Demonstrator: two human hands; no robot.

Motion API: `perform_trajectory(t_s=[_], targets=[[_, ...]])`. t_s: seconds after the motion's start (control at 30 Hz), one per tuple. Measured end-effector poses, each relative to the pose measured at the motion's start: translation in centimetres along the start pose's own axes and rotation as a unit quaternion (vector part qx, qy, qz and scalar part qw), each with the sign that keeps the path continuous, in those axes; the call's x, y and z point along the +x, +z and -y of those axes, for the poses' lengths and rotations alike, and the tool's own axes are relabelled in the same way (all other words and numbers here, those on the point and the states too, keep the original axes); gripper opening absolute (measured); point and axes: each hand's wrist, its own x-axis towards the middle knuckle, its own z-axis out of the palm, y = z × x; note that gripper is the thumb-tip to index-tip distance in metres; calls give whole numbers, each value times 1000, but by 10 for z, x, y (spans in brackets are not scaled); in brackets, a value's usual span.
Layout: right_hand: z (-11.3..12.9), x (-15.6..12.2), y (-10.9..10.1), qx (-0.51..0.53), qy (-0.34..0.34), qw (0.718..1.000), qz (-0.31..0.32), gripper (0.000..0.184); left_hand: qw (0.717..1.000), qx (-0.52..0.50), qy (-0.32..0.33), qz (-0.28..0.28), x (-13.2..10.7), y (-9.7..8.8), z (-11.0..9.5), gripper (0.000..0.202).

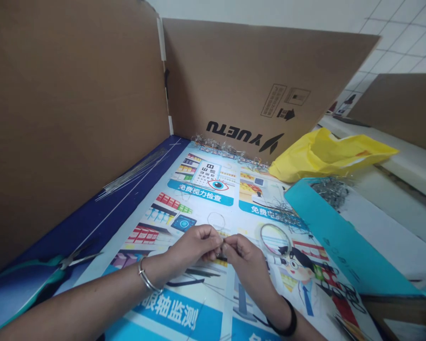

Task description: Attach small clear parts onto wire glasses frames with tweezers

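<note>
My left hand (195, 245) and my right hand (244, 258) meet fingertip to fingertip low in the middle of the view, over a printed poster (199, 189). Both pinch a thin wire ring (216, 220) that loops up just above the fingers. A silver bangle sits on my left wrist and a dark band on my right. Right of my right hand lies a second wire ring (275, 239) flat on the poster.
Brown cardboard walls (74, 118) stand at the left and back. Straight wires (135, 173) lie along the left wall, scissors (74, 258) at lower left. A yellow bag (326, 151), a teal sheet (333, 237) and a heap of small metal bits (332, 189) lie at the right.
</note>
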Motion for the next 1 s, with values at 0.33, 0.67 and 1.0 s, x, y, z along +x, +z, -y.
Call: perform_trajectory(t_s=[0.33,0.67,1.0], targets=[[6,-3,1,-23,5,1000,-9,14,996,70,41,-29,4,3,8,20],[12,3,-38,-231,-126,962,77,23,984,134,67,-92,2,0,2,18],[-16,-25,-62,-472,-262,839,63,49,991,3,93,-91,2,-9,-2,20]])
